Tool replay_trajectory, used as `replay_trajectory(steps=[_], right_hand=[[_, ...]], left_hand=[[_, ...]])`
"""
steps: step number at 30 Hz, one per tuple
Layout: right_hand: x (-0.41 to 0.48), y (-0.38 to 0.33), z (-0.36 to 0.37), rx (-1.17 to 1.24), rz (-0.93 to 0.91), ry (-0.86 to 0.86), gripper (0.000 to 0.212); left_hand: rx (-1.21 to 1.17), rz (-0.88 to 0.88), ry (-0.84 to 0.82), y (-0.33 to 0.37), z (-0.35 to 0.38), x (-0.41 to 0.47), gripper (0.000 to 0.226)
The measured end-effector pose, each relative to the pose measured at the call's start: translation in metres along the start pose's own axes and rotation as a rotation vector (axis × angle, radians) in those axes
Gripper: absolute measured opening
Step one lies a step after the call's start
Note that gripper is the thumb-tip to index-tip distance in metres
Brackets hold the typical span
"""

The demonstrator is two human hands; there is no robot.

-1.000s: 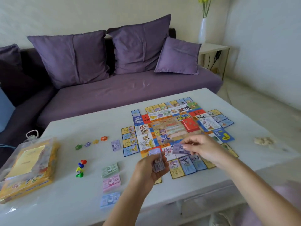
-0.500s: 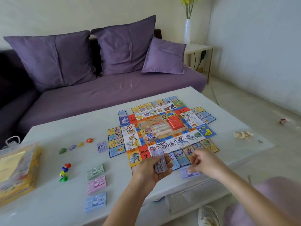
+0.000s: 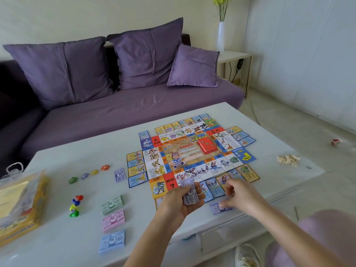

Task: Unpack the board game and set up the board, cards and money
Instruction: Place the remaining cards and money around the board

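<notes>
pretty far along i'd say. the board (image 3: 192,151) lies flat on the white table (image 3: 77,151), the red card deck (image 3: 207,146) sits on its middle, and the property cards (image 3: 135,166) ring it just outside every edge. money is mostly sorted too: a green stack (image 3: 112,205), pink stack (image 3: 113,220) and blue stack (image 3: 112,240) are lined up in a column near the front edge, with a small purple pile (image 3: 119,174) further back beside the left row of cards. the star tokens (image 3: 87,175) and pawns (image 3: 75,206) are out, and the game box (image 3: 21,205) is parked at the far left in its plastic bag. what looks left is dealing out the purple notes (image 3: 189,191). the left hand (image 3: 183,203) has its fingers wrapped round that wad, held above the board's near corner. the right hand (image 3: 238,195) has its fingertips down on a single purple note (image 3: 217,208) lying on the table just in front of the near card row. i can't tell whether it's pinching it or only pressing it flat. the notes look thin, pale lilac paper and the wad is a bit bowed, so i'd guess they slide and fan easily.
</notes>
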State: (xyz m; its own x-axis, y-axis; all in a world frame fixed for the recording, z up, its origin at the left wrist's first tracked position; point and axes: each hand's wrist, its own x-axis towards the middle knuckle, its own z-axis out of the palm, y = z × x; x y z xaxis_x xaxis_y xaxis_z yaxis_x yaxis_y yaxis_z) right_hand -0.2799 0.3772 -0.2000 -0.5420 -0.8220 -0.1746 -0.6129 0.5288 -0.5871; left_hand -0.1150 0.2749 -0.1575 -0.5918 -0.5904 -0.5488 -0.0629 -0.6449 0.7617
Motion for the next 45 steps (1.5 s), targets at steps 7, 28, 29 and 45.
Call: replay_trajectory(steps=[7, 28, 29, 45], right_hand=[[0.003, -0.005, -0.016, 0.217, 0.008, -0.026, 0.037], [0.078, -0.046, -0.103, 0.321, -0.205, -0.200, 0.021], [0.085, -0.045, -0.107, 0.301, -0.213, -0.233, 0.022], [0.229, 0.059, -0.160, 0.602, 0.179, 0.294, 0.015]], left_hand=[[0.009, 0.018, -0.036, 0.001, 0.002, 0.006, 0.026], [0.679, 0.485, -0.129, 0.067, 0.041, 0.064, 0.028], [0.687, 0.477, -0.148, 0.070, 0.042, 0.070, 0.025], [0.156, 0.097, -0.036, 0.105, 0.105, 0.172, 0.023]])
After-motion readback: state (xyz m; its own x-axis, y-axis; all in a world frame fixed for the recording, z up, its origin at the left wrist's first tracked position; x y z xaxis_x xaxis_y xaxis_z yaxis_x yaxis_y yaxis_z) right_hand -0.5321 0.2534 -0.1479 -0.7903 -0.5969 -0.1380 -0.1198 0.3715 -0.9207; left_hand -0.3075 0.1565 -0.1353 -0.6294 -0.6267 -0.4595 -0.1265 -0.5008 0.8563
